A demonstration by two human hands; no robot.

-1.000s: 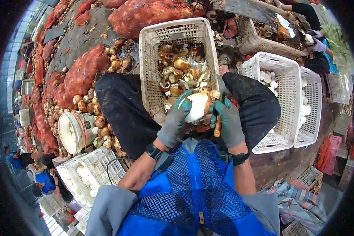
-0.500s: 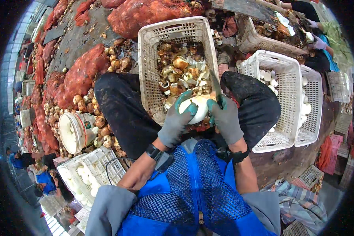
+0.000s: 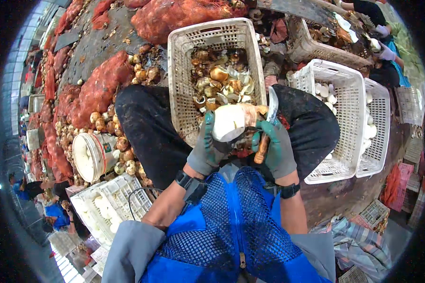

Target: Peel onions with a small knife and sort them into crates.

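Observation:
In front of me, over the near end of a crate, my left hand (image 3: 207,150) grips a large, mostly peeled white onion (image 3: 228,123). A strip of brown skin still shows at the onion's right end. My right hand (image 3: 279,150) is closed round the wooden handle of a curved knife (image 3: 272,104). Its blade points up and away from me, just right of the onion. Both gloves are grey with green-coated fingers. Between my knees the off-white plastic crate (image 3: 174,78) contains onion skins and brown scraps.
White crates (image 3: 358,118) with peeled onions stand at my right. On the left are a white bucket (image 3: 84,158), another crate (image 3: 123,191) with peeled onions, loose unpeeled onions (image 3: 123,144) and a red mesh sack (image 3: 101,85). Another person's gloved hand (image 3: 387,52) shows at far right.
The knife has come away from the onion to the right, so its blade and handle now show. The onion has turned, with its skin-covered end toward the right.

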